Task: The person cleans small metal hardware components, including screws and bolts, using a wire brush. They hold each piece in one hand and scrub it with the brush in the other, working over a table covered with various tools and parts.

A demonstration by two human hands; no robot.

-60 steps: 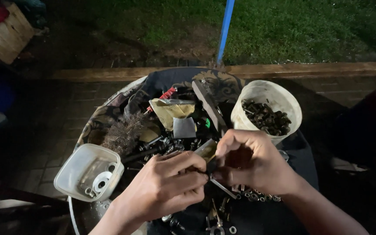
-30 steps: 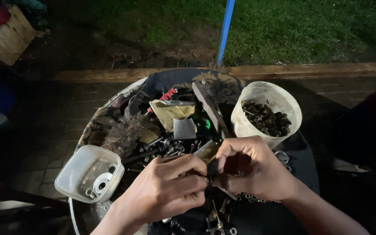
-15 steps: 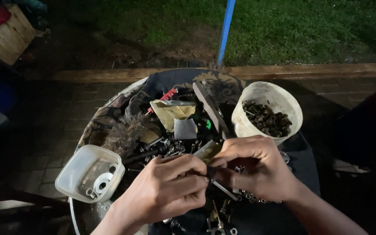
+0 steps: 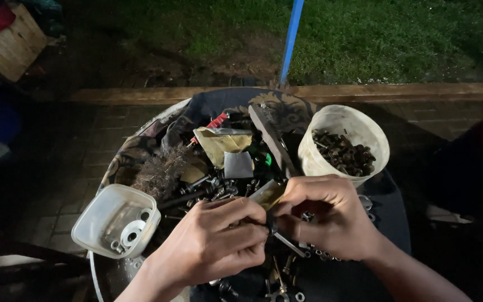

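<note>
My left hand [image 4: 213, 240] and my right hand [image 4: 328, 218] meet over a round cloth-covered table [image 4: 389, 223] strewn with bolts, nuts and scrap metal. Both pinch a small dark metal part [image 4: 270, 226] between their fingertips, with a thin bolt [image 4: 289, 244] sticking out below towards the right. The part itself is mostly hidden by my fingers. A pile of loose bolts [image 4: 213, 187] lies just behind my left hand.
A white bucket [image 4: 314, 151] with several dark bolts stands at the back right. A clear plastic tub [image 4: 113, 221] with a few washers sits at the left edge. A wire brush [image 4: 160, 170], a dark flat bar [image 4: 272, 140], a blue pole [image 4: 290, 39] and grass lie beyond.
My right hand has shifted slightly, its fingers turning at the small part while my left hand holds still. Nothing else on the table has moved.
</note>
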